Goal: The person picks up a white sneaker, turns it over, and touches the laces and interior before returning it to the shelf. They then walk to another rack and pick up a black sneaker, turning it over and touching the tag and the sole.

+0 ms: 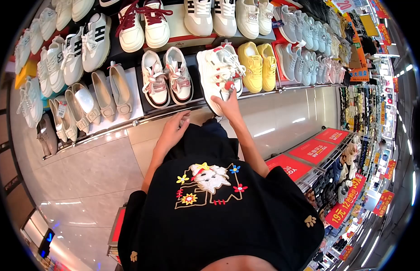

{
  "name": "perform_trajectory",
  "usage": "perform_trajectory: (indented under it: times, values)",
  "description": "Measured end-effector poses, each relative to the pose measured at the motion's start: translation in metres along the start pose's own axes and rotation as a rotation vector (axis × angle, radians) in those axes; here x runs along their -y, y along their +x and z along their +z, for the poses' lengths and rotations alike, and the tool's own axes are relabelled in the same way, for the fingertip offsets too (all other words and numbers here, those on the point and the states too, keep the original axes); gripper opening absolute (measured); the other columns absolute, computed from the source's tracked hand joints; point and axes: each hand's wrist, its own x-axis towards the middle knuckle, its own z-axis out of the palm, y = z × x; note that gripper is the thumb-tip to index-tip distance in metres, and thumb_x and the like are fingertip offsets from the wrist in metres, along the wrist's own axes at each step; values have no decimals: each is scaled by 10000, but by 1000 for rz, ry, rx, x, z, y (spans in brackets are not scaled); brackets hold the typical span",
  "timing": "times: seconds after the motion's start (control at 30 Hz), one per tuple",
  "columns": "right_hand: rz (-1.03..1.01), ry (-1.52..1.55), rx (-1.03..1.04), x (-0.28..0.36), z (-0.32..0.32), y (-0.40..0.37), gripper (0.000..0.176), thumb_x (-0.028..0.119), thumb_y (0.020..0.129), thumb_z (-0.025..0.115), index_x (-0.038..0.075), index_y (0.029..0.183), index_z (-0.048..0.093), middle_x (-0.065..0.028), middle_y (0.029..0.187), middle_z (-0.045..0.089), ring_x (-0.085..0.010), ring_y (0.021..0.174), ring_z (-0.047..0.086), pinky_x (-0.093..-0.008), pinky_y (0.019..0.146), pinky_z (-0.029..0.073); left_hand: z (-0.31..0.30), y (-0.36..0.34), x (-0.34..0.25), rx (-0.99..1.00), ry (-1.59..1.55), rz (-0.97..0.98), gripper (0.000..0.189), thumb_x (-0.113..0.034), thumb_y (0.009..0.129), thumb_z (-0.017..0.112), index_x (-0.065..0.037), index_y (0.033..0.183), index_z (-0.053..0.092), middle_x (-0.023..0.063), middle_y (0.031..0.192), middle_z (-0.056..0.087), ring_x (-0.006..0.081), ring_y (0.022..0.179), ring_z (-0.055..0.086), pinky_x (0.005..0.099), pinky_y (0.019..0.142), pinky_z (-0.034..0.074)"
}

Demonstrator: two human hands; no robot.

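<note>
My right hand point(227, 105) grips a white sneaker point(211, 74) near its lower end, at the front of the shelf. Its thumb lies along the shoe, and the other fingers are partly hidden. Right beside it is the pair's other white sneaker point(227, 63), with red trim and a small red ornament by my fingers. My left hand point(173, 128) is by the shelf's metal front rail point(149, 119), loosely bent with nothing visible in it. Above it stands a pair of white sneakers with pinkish laces point(154, 79).
Yellow sneakers point(251, 67) stand to the right, beige flats point(121, 92) to the left. More shoes fill the upper row, including white ones with dark red laces point(131, 27). Red signs point(314, 150) top a rack behind me at right. Tiled floor point(83, 180) lies below.
</note>
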Motion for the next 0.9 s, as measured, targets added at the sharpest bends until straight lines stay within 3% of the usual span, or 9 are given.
perform_trajectory:
  times: [0.1,0.3,0.43,0.47,0.63,0.7,0.73,0.83,0.9]
  values:
    - [-2,374,148,17,-22,-41,984,254,647,776,-55,1380,197,-204,1327,410,-272,1221,419,-327,1017,328,9,16,-2,-32,-107,-46,295,-188,920,524,-5,1151,533,123,1068,611,206,883,607,299,788,462]
    - [-28,505,333,28,-54,-85,1033,337,661,740,-31,1418,142,-159,1416,288,-238,1323,269,-316,1088,186,15,44,-37,38,-786,-186,437,-333,957,469,-25,1266,441,94,1198,531,164,1066,522,304,906,414]
    - [-44,386,472,26,-68,-77,1110,370,634,759,-38,1429,100,-169,1439,246,-253,1348,223,-309,1101,139,17,51,-54,19,-827,-167,577,-394,936,492,7,1329,355,116,1277,460,192,1107,495,329,916,420]
    - [-87,393,489,31,-69,-71,1119,378,632,763,-40,1429,97,-172,1439,245,-255,1350,217,-309,1102,135,16,52,-64,1,-816,-188,788,-537,877,512,20,1376,261,115,1300,441,196,1158,467,332,972,375]
    - [-222,324,607,40,-75,-44,1094,345,675,762,-42,1431,73,-183,1431,261,-257,1330,263,-318,1093,177,15,55,-74,-73,-777,-186,912,-600,774,615,17,1354,277,117,1269,454,194,1147,470,329,972,373]
    - [-235,342,610,46,-80,-37,992,311,727,733,-21,1432,120,-192,1405,308,-251,1304,311,-330,1081,212,19,56,-72,-187,-863,-175,888,-547,761,661,9,1346,291,108,1257,460,197,1153,460,333,987,355]
    - [-204,304,576,45,-83,-30,931,302,750,714,-10,1427,158,-189,1388,336,-250,1293,326,-337,1077,222,19,58,-73,-242,-955,-150,760,-360,810,677,2,1355,290,113,1304,410,206,1197,419,330,1013,322]
    - [-252,331,458,62,-94,-15,654,193,846,625,-6,1374,293,-150,1338,408,-247,1253,378,-336,1014,326,21,71,-85,-387,-873,-30,819,-417,745,721,-23,1335,312,89,1269,438,190,1101,494,327,932,407]
    - [-322,358,353,84,-102,-10,586,186,870,575,10,1366,318,-119,1348,406,-203,1256,370,-319,1045,271,15,83,-99,-406,-882,30,729,-351,768,713,-33,1304,335,68,1257,437,178,1075,507,313,899,434]
